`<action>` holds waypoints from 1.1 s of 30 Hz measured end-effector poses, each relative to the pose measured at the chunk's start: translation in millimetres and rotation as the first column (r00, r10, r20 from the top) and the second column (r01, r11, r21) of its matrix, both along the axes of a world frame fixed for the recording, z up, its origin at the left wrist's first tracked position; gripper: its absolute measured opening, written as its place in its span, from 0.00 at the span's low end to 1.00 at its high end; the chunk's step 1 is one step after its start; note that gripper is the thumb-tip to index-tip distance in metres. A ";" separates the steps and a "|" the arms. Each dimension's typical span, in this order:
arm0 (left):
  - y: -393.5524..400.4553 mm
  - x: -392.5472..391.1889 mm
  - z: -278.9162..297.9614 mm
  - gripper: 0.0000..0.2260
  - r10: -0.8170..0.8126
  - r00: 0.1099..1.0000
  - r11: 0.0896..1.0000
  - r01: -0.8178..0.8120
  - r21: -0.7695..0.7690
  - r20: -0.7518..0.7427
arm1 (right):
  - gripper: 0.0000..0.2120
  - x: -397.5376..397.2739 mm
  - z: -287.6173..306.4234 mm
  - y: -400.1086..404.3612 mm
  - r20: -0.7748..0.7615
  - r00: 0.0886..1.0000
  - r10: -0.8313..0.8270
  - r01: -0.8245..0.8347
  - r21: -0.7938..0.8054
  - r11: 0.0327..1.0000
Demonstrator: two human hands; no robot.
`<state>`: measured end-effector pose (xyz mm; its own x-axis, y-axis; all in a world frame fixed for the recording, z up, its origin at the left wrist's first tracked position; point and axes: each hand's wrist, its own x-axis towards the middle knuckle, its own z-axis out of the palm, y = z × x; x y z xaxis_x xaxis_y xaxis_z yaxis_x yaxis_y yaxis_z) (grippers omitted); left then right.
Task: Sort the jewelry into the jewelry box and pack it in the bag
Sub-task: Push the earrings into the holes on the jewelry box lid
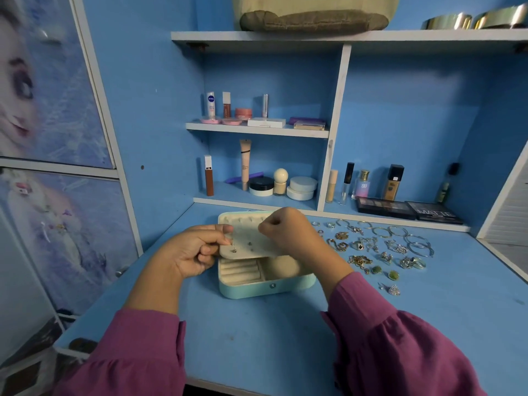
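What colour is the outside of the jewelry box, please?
Light teal, the jewelry box shell, seen in the head view; the lining is cream.

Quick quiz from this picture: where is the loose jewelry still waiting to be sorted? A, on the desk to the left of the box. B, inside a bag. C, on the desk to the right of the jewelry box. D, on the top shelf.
C: the loose jewelry, rings, bangles and chains, lies spread on the blue desk to the right of the open jewelry box.
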<state>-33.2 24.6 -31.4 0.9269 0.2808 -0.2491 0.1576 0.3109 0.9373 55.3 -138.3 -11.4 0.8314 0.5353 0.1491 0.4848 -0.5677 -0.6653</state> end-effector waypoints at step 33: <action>3.1 3.1 -3.6 0.12 0.012 1.000 1.000 -0.012 -0.021 -0.012 | 0.15 -6.9 -8.2 14.3 -0.077 0.996 -0.034 0.034 0.004 0.999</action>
